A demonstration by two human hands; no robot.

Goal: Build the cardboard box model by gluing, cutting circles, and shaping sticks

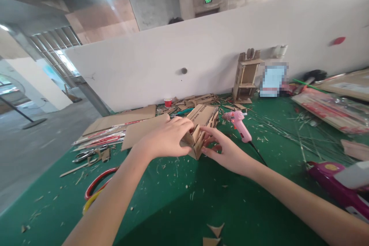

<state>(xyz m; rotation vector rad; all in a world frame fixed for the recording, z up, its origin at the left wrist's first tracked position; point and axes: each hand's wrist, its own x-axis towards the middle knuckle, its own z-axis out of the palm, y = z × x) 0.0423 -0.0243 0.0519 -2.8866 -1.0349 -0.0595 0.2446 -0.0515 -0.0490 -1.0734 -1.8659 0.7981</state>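
One small cardboard structure (198, 148), frame centre.
Left hand (168, 136) and right hand (224, 149) are holding its opposite sides.

over at the green table (173, 207), i see someone bent to a small folded cardboard piece (196, 144), left hand (170, 136) gripping one side, right hand (223, 148) the other. a printed cardboard panel (201, 113) lies right behind it; i can't tell whether they're joined. a pink glue gun (240, 125) rests just beyond the right hand. a red cup (167, 102) stands among scraps by the white partition (144, 61), and a cardboard tower (246, 78) rises further right. red and yellow handles (99, 184) poke out by the left forearm.
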